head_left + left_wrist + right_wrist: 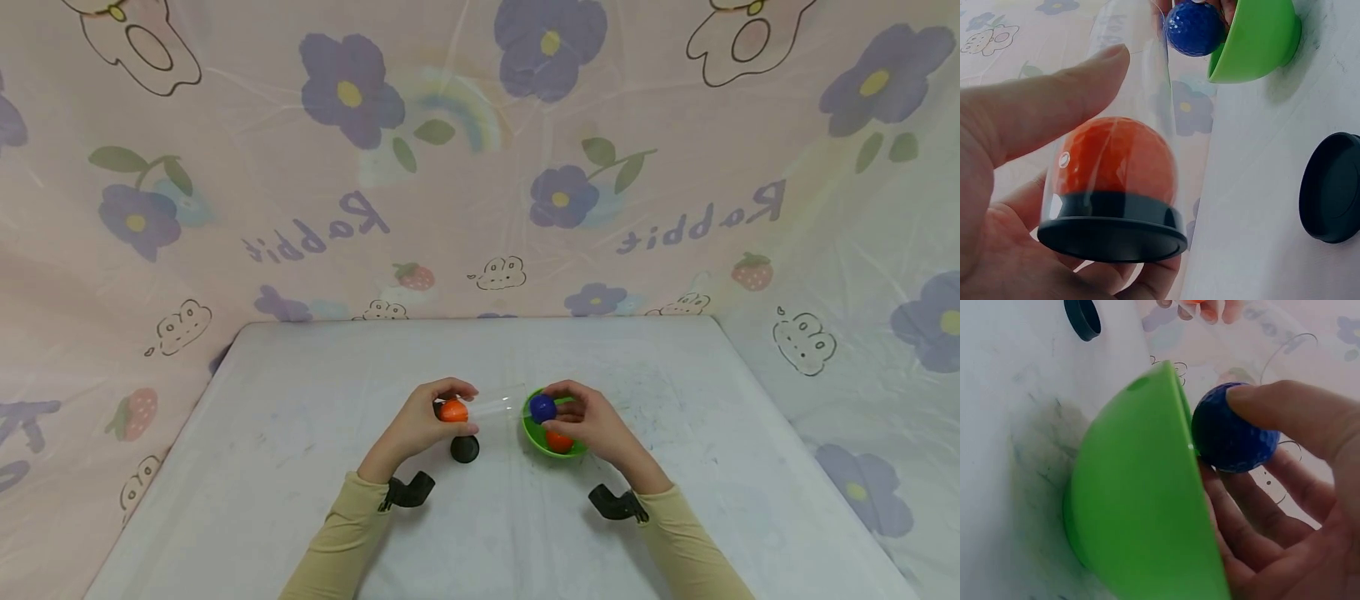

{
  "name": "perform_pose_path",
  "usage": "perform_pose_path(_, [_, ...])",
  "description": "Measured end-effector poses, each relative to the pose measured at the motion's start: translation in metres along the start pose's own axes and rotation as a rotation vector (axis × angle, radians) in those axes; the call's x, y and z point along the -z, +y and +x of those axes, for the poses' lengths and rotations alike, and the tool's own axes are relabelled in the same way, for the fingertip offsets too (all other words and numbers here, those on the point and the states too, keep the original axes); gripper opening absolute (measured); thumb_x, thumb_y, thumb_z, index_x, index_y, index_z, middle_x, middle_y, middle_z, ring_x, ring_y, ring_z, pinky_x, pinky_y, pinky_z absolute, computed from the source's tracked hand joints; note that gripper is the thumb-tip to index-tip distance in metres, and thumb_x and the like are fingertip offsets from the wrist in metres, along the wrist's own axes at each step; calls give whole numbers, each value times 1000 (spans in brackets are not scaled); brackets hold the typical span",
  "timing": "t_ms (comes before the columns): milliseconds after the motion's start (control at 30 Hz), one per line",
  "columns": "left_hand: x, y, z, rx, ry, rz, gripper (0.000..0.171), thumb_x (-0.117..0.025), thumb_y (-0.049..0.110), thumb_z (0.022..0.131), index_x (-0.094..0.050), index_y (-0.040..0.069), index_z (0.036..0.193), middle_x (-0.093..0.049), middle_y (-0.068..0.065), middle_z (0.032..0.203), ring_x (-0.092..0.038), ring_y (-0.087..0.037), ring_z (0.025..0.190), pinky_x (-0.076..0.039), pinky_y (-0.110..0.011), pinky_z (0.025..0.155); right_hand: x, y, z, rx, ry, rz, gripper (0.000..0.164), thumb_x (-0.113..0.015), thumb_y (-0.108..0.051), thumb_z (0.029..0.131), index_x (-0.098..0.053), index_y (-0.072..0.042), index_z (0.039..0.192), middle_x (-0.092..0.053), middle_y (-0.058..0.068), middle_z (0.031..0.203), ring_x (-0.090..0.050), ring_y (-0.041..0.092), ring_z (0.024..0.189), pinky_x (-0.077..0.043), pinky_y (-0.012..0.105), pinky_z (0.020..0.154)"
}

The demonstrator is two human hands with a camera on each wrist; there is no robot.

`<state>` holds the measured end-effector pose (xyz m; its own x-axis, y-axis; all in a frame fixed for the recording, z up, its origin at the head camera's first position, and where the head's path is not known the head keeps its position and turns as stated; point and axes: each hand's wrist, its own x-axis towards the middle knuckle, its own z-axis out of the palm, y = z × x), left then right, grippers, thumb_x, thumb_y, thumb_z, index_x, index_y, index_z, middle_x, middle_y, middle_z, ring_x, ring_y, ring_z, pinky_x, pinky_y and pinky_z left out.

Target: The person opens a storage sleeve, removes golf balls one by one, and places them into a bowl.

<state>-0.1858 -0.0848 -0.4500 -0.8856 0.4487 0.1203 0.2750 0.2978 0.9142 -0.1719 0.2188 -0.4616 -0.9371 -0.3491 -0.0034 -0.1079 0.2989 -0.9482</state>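
My left hand grips a clear plastic tube near its left end, which a black cap closes. Inside the tube an orange golf ball sits against that cap. The tube's other end points right, toward the bowl. A blue golf ball is pinched between the thumb and fingers of my right hand, at the rim of a green bowl. In the head view another orange ball lies in this bowl, partly hidden by the right hand.
A loose black cap lies on the white tabletop, just below the left hand in the head view. A printed cloth hangs behind the table and along its sides. Black mounts are strapped at both wrists.
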Motion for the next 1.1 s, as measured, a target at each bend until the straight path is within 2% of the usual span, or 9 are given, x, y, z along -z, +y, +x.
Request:
perform_pose_path(133, [0,0,0,0,0,3,44,-86,22,72,-66,21,111,-61,-12,113,-58,-20,91,-49,-34,78,-2,-2,1,10,9,-68,43,-77,-15,82,-58,-10,120,-59,11,117,-62,25,99,-53,32,79])
perform_pose_path(333, [0,2,0,-6,3,8,45,-85,19,72,-66,17,113,-62,-11,113,-56,-23,95,-48,-35,79,-5,-4,2,29,7,-147,42,-77,-16,82,-59,-12,119,-59,8,116,-62,23,98,-52,32,81])
perform_pose_path(533, [4,34,-9,-5,-8,-6,42,-81,6,75,-64,5,114,-60,-21,113,-55,-33,98,-48,-41,80,-7,-4,3,29,2,-195,40,-77,-15,82,-59,-12,118,-60,6,115,-61,22,98,-52,34,82])
perform_pose_path(600, [5,41,-11,3,-10,-4,42,-81,5,75,-64,5,114,-60,-22,114,-55,-33,98,-48,-41,80,-8,-4,3,31,4,-200,40,-77,-14,82,-60,-12,118,-60,7,114,-61,22,97,-52,35,83])
perform_pose_path(900, [4,43,-11,9,-6,2,42,-81,5,75,-65,6,113,-62,-10,109,-55,-31,98,-48,-39,80,-9,-4,3,44,11,-212,41,-77,-10,81,-60,-8,118,-60,10,114,-61,28,99,-51,43,84])
perform_pose_path(1100, [3,43,-12,25,-10,0,42,-82,7,75,-64,6,114,-61,-14,111,-55,-30,99,-48,-38,81,-9,-4,3,42,12,-256,40,-76,-6,81,-60,-8,118,-61,8,115,-61,26,101,-50,42,85])
